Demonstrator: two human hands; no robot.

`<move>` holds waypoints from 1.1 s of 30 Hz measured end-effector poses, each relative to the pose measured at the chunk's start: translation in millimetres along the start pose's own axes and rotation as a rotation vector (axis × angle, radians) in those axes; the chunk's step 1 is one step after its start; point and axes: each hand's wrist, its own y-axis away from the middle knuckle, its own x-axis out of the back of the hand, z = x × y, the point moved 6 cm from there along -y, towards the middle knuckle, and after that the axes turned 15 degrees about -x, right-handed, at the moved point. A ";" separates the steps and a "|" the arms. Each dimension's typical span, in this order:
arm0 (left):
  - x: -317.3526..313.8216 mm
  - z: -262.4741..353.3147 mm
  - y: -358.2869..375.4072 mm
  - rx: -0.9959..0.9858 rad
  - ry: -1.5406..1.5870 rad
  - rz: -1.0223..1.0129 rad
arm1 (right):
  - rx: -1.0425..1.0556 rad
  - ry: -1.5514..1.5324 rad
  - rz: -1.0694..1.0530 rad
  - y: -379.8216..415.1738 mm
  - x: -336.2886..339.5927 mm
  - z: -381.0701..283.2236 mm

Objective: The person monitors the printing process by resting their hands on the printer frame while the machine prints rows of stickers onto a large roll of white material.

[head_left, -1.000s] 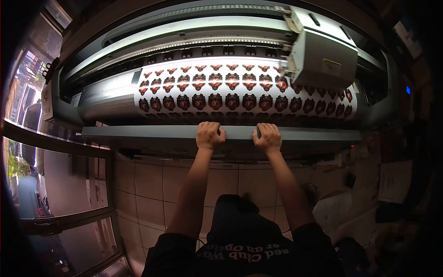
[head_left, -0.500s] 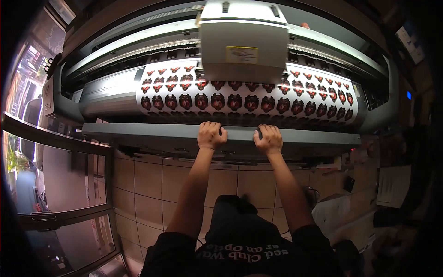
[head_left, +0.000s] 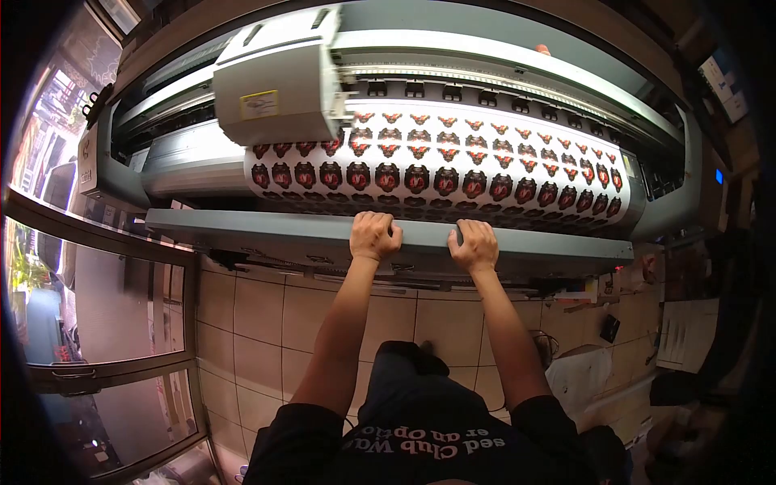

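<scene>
My left hand [head_left: 374,235] is curled over the grey front bar [head_left: 283,229] of a wide-format printer, fingers on top and thumb at the near side. A short way to the right, my right hand [head_left: 475,243] grips the same bar in the same manner. Beyond the bar, a white printed sheet [head_left: 477,190] curves down over the printer's platen, with rows of red and black emblems on it. The boxy print carriage [head_left: 276,97] sits over the left part of the sheet and hides some emblems.
A guide rail [head_left: 501,77] spans the printer behind the sheet. Glass doors [head_left: 113,307] stand at the left. Tiled floor [head_left: 315,311] lies below, with papers [head_left: 578,376] at the right. A fingertip-like shape [head_left: 542,49] shows behind the rail.
The print carriage has slid from the middle to the left, uncovering emblems in the centre. Both hands stay on the bar; the view has shifted slightly.
</scene>
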 end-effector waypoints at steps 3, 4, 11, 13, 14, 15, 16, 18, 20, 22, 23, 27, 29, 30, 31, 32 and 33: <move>-0.8 -0.6 -0.1 0.018 0.022 -0.005 | -0.003 -0.005 0.009 -0.9 1.1 -1.0; -0.5 -0.6 -0.2 0.019 0.027 0.003 | -0.001 -0.013 0.009 -1.3 1.6 -1.5; 1.5 0.0 -2.2 0.011 0.043 0.010 | 0.017 -0.013 0.020 -2.0 0.6 -0.3; 1.4 -0.4 -2.0 0.013 0.039 0.001 | 0.015 -0.019 0.018 -1.7 -0.6 0.4; 1.0 -0.7 -1.7 0.017 0.034 -0.006 | 0.014 -0.025 0.017 -1.5 -1.2 0.9; 1.4 -1.1 -1.4 0.016 0.034 -0.005 | 0.014 -0.024 0.018 -1.2 -1.5 1.4; -0.9 -2.2 -0.6 0.031 0.035 -0.055 | 0.008 -0.026 0.008 -1.4 -1.5 1.6; -2.7 -3.2 0.2 0.044 0.038 -0.106 | -0.001 -0.025 -0.001 -1.1 -1.2 1.1; -1.8 -2.5 -0.7 0.030 0.023 -0.078 | 0.007 -0.028 0.026 -1.6 -0.2 0.6; -3.0 -3.0 -0.8 0.026 0.021 -0.072 | 0.002 -0.018 0.011 -1.9 0.1 1.0; -3.1 -3.4 -0.2 0.022 0.016 -0.066 | -0.003 -0.010 -0.004 -1.8 -0.2 0.6; -1.8 -1.8 -1.3 0.022 0.012 -0.048 | -0.019 -0.004 -0.027 -1.5 -1.4 2.1; 0.7 -1.4 -2.2 0.008 0.010 0.007 | 0.001 -0.009 -0.004 -1.4 -2.1 2.1; -0.5 -2.6 -3.1 0.008 0.010 0.004 | -0.001 -0.010 -0.005 -2.6 -4.0 3.3; -1.6 -2.8 -3.0 0.010 0.005 -0.013 | 0.005 -0.011 0.011 -2.9 -3.4 3.4; -2.8 -2.6 -0.8 0.015 0.001 -0.034 | 0.009 -0.013 0.022 -1.2 -3.3 3.7; -4.7 -3.6 0.2 0.017 0.001 -0.053 | 0.003 -0.013 0.011 -0.6 -5.1 4.9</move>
